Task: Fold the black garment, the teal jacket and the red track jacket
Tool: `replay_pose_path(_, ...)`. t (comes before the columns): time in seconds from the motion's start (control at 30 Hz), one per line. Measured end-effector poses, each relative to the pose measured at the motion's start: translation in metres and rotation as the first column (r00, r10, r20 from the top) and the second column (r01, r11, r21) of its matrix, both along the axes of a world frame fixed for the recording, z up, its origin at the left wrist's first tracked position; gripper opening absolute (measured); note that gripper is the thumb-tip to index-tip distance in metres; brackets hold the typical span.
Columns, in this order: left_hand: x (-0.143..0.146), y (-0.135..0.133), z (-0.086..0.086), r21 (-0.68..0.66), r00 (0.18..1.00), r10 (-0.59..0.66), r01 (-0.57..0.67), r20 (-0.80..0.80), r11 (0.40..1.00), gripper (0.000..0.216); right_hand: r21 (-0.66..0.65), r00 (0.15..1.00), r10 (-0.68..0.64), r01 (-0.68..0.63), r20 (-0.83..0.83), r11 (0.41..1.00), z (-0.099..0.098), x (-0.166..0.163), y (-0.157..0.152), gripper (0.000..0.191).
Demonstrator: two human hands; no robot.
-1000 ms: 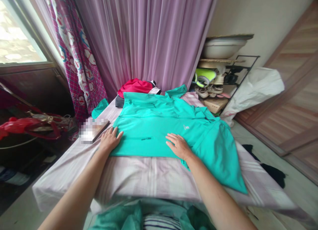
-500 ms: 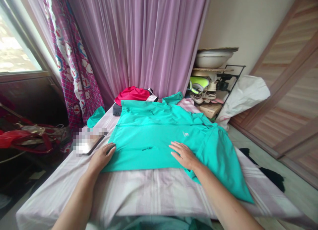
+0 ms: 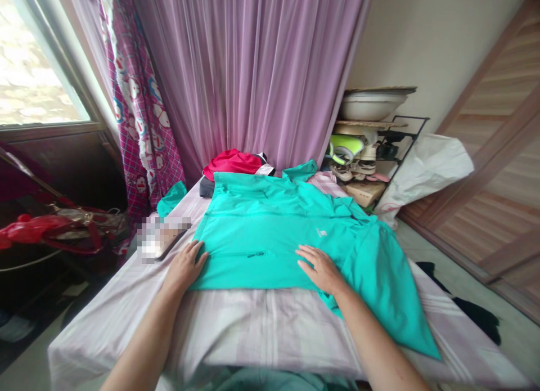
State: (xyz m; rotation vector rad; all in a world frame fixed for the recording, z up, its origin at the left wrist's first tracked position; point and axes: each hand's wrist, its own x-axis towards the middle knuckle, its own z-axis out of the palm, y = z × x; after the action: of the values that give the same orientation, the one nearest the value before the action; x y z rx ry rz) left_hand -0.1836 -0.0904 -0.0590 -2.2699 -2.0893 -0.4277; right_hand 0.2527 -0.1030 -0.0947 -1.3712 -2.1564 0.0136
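A teal jacket lies spread flat on a bed covered with a pale striped sheet. My left hand rests open and flat at the jacket's lower left corner, fingers on the fabric edge. My right hand lies open and flat on the jacket's lower hem, right of a small zipper pull. One teal sleeve drapes toward the bed's right side.
A red garment lies folded at the far end of the bed. A blurred flat object sits left of the jacket. Purple curtains hang behind. A shoe rack and white sack stand on the right, and bags on the left.
Both hands stay flat on the jacket's lower edge. The left hand has shifted a little along the corner. The camera view moved slightly.
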Motion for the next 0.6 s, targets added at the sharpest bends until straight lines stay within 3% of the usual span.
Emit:
replay_pose_path(0.13,0.001,0.000,-0.001,0.018,1.000,0.018,-0.018,-0.010,1.000,0.053,-0.007,1.000,0.009,-0.009,-0.009,1.000,0.000,0.002,0.001,0.036)
replay_pose_path(0.33,0.003,0.000,-0.002,0.073,0.985,0.163,-0.158,-0.061,0.985,0.053,-0.013,1.000,0.026,-0.026,-0.003,1.000,0.002,0.002,0.001,0.035)
replay_pose_path(0.6,0.000,0.002,0.017,0.015,0.944,0.324,-0.324,-0.055,0.946,0.051,-0.010,1.000,0.023,-0.023,0.009,1.000,0.006,0.000,-0.001,0.034)
